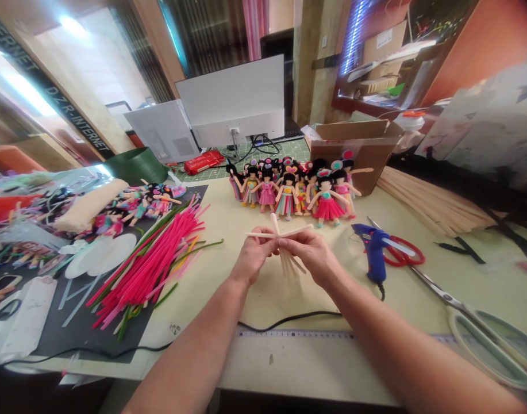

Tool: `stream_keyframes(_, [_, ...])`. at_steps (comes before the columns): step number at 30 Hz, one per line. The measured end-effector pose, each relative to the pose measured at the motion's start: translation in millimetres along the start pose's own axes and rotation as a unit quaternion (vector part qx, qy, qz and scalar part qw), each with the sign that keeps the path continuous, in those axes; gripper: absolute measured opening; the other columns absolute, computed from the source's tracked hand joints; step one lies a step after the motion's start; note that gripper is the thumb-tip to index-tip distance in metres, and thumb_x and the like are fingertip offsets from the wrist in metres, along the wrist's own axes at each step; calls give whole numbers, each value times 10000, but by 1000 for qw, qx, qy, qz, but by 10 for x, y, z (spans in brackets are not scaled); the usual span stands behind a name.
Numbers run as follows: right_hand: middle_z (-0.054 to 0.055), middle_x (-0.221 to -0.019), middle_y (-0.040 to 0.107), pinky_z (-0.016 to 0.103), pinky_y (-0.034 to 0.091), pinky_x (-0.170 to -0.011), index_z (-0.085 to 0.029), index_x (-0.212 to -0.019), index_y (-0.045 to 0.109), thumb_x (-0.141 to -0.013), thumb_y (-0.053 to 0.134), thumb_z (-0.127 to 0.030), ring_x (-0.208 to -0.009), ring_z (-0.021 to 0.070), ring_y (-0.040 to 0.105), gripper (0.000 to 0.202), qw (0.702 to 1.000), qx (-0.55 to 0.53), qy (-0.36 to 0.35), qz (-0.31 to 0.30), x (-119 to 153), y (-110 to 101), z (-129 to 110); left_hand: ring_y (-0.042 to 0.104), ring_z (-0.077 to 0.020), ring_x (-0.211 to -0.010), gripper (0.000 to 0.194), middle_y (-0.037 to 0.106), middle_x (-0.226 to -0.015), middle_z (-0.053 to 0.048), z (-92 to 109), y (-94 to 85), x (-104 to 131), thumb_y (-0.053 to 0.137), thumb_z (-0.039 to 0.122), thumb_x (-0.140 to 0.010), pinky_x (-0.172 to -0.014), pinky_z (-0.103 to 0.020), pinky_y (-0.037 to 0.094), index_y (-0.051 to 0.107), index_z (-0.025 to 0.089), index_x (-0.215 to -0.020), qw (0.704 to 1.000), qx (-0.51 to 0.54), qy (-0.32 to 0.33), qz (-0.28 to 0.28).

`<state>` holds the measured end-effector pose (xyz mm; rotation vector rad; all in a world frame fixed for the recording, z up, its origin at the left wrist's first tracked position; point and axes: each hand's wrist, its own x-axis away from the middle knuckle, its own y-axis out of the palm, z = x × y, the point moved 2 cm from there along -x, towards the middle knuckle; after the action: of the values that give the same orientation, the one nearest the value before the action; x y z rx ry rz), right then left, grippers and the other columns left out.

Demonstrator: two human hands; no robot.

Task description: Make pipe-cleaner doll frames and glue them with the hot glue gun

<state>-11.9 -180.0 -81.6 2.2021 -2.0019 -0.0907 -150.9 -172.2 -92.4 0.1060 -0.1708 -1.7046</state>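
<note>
My left hand (258,250) and my right hand (310,250) meet over the middle of the table, thumbs close together. Both are closed on a cream pipe-cleaner figure (274,223), with arms sticking out to both sides, a short piece pointing up and several strands hanging below. Beyond my hands stands a group of pipe-cleaner dolls (288,192) with black hair and colourful skirts. To the right of my right hand lies a blue glue gun (374,253), touching red-handled scissors (403,253). Fingertip details are partly hidden.
Pink and green pipe cleaners (160,259) lie at left on a dark mat (136,339). Large scissors (474,322) rest at right, near a ruler (297,333) and black cord (289,318). Behind are a cardboard box (352,152), a monitor (237,103) and cream strips (435,201).
</note>
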Motion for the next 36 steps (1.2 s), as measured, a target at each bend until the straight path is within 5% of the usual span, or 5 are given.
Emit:
stream_keyframes(7, [33,-685,695,298,437,-620,-165,-777,740,-654,748,-394,-626,153,574,260,999,-33,-23,-13,3,-4,-30,524,-73,-600,322,614,-742,-4,-34,25,-4,728,409,-732,-590,-215,380,637,153,-904,993,85,-37,-79])
stream_keyframes(16, [-8,-625,606,250,386,-550,-170,-694,685,-752,676,-368,-550,95,470,207,999,-5,-52,17,-6,-20,-15,458,-34,-458,303,611,-702,16,-39,-2,-16,732,417,-719,-473,-204,347,646,147,-825,993,111,-46,-12])
stream_keyframes(25, [39,-827,721,317,487,-692,-198,-883,752,-689,741,-360,-754,186,621,253,997,-12,-62,-32,29,24,-32,580,-85,-569,350,598,-663,9,-41,5,5,729,431,-726,-531,-189,418,593,147,-878,989,101,-71,-76])
stream_keyframes(36, [14,-659,666,317,473,-631,-208,-599,688,-608,789,-299,-661,174,591,136,994,12,-108,15,67,0,-121,535,-74,-559,397,582,-675,1,-15,40,26,759,429,-691,-552,-206,404,629,131,-919,985,93,-105,-98])
